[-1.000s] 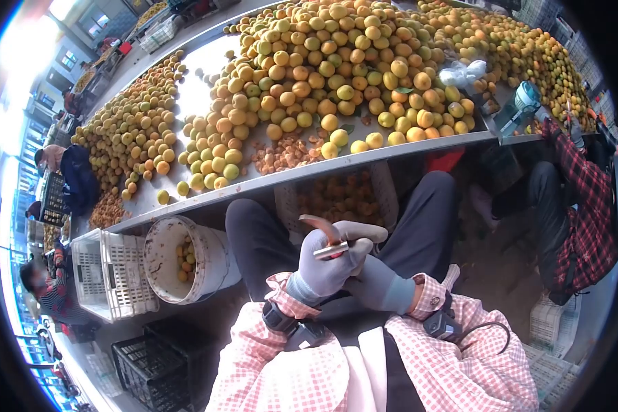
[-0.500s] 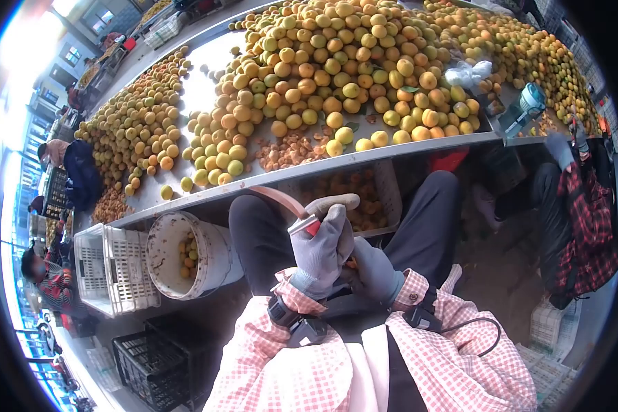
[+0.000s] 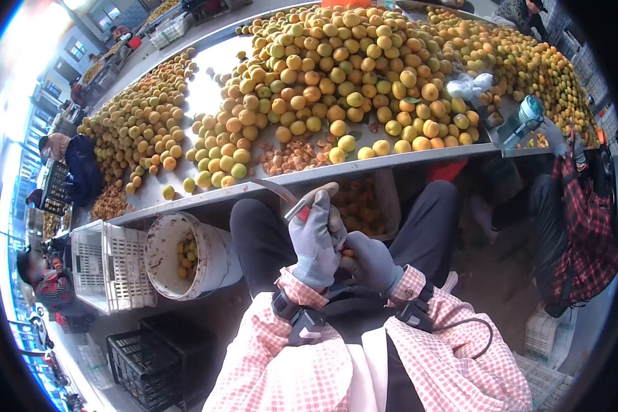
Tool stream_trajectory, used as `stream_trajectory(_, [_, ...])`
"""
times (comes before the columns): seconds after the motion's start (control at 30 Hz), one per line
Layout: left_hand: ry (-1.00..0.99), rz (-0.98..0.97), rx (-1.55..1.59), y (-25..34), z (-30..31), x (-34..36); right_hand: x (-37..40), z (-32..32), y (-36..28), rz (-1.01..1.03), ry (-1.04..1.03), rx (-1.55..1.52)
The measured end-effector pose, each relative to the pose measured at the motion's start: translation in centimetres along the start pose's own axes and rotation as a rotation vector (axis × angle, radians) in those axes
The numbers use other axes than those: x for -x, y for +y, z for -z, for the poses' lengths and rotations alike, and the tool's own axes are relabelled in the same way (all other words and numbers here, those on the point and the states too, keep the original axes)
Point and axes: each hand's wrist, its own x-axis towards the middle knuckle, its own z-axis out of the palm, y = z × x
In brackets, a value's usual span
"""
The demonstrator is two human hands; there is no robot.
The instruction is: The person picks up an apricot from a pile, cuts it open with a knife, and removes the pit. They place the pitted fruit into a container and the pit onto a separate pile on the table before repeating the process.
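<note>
My gloved left hand is closed around the red handle of a curved knife. The blade points up and left, toward the table edge. Just beside it, my gloved right hand is closed on an apricot, of which only a small orange patch shows between the fingers. Both hands meet above my lap, and the left thumb is raised near the knife handle.
A metal table in front bears heaped apricots and brown scraps. Left of my knees stand a white bucket and a white crate. A crate sits under the table. A co-worker's plaid sleeve is at right.
My left hand has risen slightly and turned, with the knife still in it. The right hand has shifted a little left and up. The co-worker's hand has moved toward the teal bottle.
</note>
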Motion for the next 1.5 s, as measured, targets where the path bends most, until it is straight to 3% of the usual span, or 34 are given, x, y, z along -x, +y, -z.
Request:
stream_trajectory(0.03, [-0.001, -0.001, 0.000, -0.1, 0.4, -0.4, 0.0, 0.2, -0.5, 0.001, 0.001, 0.001])
stream_trajectory(0.1, [0.044, -0.009, 0.085, -0.2, 1.2, -1.3, 0.1, 1.0, -1.8, -0.826, -0.032, -1.120])
stream_trajectory(0.2, [-0.025, -0.087, 0.116, 0.9, 3.2, -2.0, -0.4, 0.3, 0.1, -0.970, 0.117, -1.277])
stream_trajectory(0.27, [-0.040, -0.075, 0.098, 1.8, 4.0, -2.1, -0.7, 0.3, 2.0, -1.036, 0.108, -1.362])
stream_trajectory(0.5, [-0.012, -0.055, 0.081, 1.8, 6.2, -1.6, -1.3, -2.2, 6.7, -1.052, 0.038, -1.164])
stream_trajectory(0.57, [-0.009, -0.037, 0.087, 1.4, 6.8, -1.9, -1.0, -4.7, 8.7, -0.976, 0.342, -0.984])
stream_trajectory(0.6, [-0.016, -0.040, 0.093, 1.2, 6.9, -1.9, -0.4, -5.4, 10.3, -0.970, 0.345, -0.977])
stream_trajectory(0.67, [-0.015, -0.015, 0.065, 1.0, 7.0, -2.1, 0.4, -6.0, 13.1, -0.892, 0.300, -0.409])
stream_trajectory(0.73, [-0.015, 0.001, 0.077, 1.0, 7.3, -2.1, -1.2, -4.6, 10.2, -0.891, 0.346, -0.399])
stream_trajectory(0.8, [-0.044, 0.055, 0.086, 0.8, 7.8, -2.6, -3.3, -2.7, 7.4, -0.855, 0.229, -0.871])
stream_trajectory(0.83, [-0.049, 0.079, 0.093, 0.6, 8.1, -2.9, -4.7, -2.5, 6.5, -0.687, 0.213, -0.834])
stream_trajectory(0.87, [-0.060, 0.081, 0.095, 0.2, 8.4, -3.1, -6.2, -2.1, 5.7, -0.683, 0.222, -0.827])
stream_trajectory(0.93, [-0.072, 0.132, 0.084, -0.5, 8.6, -3.5, -9.7, -1.0, 5.2, -0.442, 0.130, -0.492])
stream_trajectory(1.0, [-0.075, 0.204, 0.093, -1.1, 8.7, -3.8, -12.5, -1.2, 7.5, -0.401, 0.079, -0.351])
stream_trajectory(1.07, [-0.072, 0.252, 0.065, -1.4, 9.0, -4.0, -14.8, -1.6, 9.5, -0.136, 0.274, 0.207])
stream_trajectory(1.1, [-0.078, 0.265, 0.003, -1.5, 9.1, -4.1, -15.5, -1.0, 11.0, -0.195, 0.230, 0.079])
stream_trajectory(1.13, [-0.079, 0.297, -0.008, -1.7, 9.4, -4.2, -16.4, -0.4, 12.1, -0.411, 0.198, -0.148])
stream_trajectory(1.2, [-0.088, 0.338, -0.020, -2.3, 10.3, -4.6, -18.0, 1.2, 16.6, -0.241, 0.288, 0.174])
stream_trajectory(1.27, [-0.062, 0.407, -0.052, -2.7, 10.7, -5.0, -20.3, 3.8, 16.9, -0.257, 0.305, 0.424])
stream_trajectory(1.33, [-0.036, 0.436, -0.109, -3.1, 10.8, -5.5, -22.2, 5.0, 19.3, -0.397, 0.127, 0.597])
stream_trajectory(1.43, [-0.066, 0.503, -0.208, -3.0, 10.4, -6.3, -23.5, 5.6, 20.3, -0.509, -0.020, 0.681])
stream_trajectory(1.5, [-0.066, 0.518, -0.244, -2.7, 9.9, -6.6, -23.4, 6.8, 18.7, -0.621, -0.141, 0.548])
